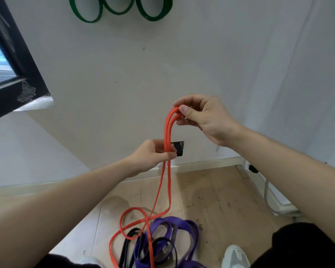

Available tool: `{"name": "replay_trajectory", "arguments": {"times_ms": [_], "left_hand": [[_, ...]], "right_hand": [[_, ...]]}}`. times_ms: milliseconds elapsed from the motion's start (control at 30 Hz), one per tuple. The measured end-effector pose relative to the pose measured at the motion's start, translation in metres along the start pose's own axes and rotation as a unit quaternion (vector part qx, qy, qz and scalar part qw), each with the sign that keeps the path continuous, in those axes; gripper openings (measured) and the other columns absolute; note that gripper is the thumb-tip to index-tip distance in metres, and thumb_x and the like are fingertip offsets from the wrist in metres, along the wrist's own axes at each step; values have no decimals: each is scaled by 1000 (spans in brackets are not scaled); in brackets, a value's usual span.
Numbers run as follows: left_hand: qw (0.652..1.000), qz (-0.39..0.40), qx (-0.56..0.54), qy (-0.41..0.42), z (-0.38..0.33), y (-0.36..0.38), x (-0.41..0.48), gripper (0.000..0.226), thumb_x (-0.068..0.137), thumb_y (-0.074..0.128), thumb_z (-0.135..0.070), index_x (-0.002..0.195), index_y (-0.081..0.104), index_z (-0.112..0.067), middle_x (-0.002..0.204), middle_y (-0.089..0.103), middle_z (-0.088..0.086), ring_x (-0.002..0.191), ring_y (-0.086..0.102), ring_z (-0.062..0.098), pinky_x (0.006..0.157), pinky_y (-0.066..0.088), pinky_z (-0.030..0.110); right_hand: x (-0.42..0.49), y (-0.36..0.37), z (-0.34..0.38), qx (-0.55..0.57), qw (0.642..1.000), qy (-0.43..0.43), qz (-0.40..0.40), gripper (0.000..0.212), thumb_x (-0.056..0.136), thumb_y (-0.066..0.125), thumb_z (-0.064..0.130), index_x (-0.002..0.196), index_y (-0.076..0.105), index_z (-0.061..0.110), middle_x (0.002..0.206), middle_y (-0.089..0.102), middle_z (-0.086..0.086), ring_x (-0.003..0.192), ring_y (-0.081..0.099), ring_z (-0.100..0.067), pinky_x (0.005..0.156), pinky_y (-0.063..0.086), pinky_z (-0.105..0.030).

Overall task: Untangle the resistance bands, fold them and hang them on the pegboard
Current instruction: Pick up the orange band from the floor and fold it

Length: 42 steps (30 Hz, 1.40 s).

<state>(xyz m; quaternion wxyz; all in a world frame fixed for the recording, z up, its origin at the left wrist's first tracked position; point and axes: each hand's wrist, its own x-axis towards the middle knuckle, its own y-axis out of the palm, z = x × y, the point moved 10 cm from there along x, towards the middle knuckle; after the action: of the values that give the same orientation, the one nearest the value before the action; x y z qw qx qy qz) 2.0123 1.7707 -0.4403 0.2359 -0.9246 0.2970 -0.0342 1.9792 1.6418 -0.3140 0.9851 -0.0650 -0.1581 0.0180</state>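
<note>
Right hand [203, 118] pinches the top bend of the long flat orange rubber resistance band [167, 171]; left hand [155, 153] grips both strands lower, fingers blurred. Its tail lies on the wooden floor [211, 200], probably crossing the purple band [182, 227]. Light, floppy, stretchy; hold at the fold.

I'm wearing black trousers [302, 246] and light grey-white sneakers [235, 257] today, and I'm going bare-armed, both forearms [278, 149] uncovered as far up as you can see.

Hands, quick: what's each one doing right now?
Left hand: pinches the two strands of the orange band.
Right hand: pinches its top bend.
</note>
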Motion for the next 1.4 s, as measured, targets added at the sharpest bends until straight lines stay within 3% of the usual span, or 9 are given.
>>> {"name": "replay_trajectory", "arguments": {"times_ms": [167,300,600,700,833,967,1067,1267,1400], "left_hand": [[1000,6,-2,1,6,-4,-2,9,95,68,-14,101,72,-9,98,77,8,91,75,14,77,57,16],[999,24,3,-23,28,-17,-3,11,95,67,-10,99,72,-1,98,76,18,90,75,22,81,59,22],[998,-1,-36,-52,44,-43,-5,12,96,68,-13,99,70,-2,86,76,10,86,73,19,72,55,18],[995,-29,-76,-60,41,-54,-6,17,93,71,-18,102,73,-4,86,77,11,89,75,22,84,57,27],[982,-63,-172,-51,29,-63,-6,23,91,69,-20,104,72,-1,79,66,6,78,70,20,78,59,25],[976,-80,-203,-24,10,-67,-6,22,94,66,-20,105,73,-3,74,61,2,70,63,18,68,57,21],[984,-76,-161,-1,-7,-65,-7,17,95,66,-18,101,74,-4,74,61,1,69,61,17,67,56,20],[996,-39,-36,75,-54,-48,-14,16,92,72,-20,97,78,-7,70,67,-2,65,61,10,65,55,20],[992,-64,-15,112,-66,-54,-19,11,93,72,-21,95,78,-12,71,69,-4,64,63,9,66,55,21]], "right_hand": [[2,-25,-8,100,993,23,-60,15,98,53,-3,101,67,1,95,66,-18,83,68,-20,79,60,-32],[6,-58,-17,156,981,28,-108,15,99,52,-3,101,66,0,92,67,-15,81,68,-21,78,61,-29],[1,-105,-63,130,973,91,-168,18,99,48,-8,99,65,0,97,64,-15,81,67,-19,83,61,-31],[-5,-117,-82,71,972,129,-182,18,100,46,-7,99,62,1,99,60,-15,85,65,-23,81,62,-32],[-19,-113,-123,-14,963,236,-127,15,102,44,-5,102,58,2,102,60,-17,89,65,-26,83,61,-37],[-36,-84,-145,-189,928,318,38,16,99,52,1,113,62,3,109,71,-17,98,68,-27,91,58,-44],[-36,-54,-132,-342,889,270,138,33,93,57,-1,122,66,10,117,70,-11,112,65,-25,98,54,-37],[-11,12,-57,-258,960,64,92,71,84,78,28,146,45,21,138,57,3,126,53,-12,107,43,-30],[-16,42,-42,-187,971,51,140,32,92,70,16,123,62,11,101,70,-13,93,69,-24,91,58,-41]]}}
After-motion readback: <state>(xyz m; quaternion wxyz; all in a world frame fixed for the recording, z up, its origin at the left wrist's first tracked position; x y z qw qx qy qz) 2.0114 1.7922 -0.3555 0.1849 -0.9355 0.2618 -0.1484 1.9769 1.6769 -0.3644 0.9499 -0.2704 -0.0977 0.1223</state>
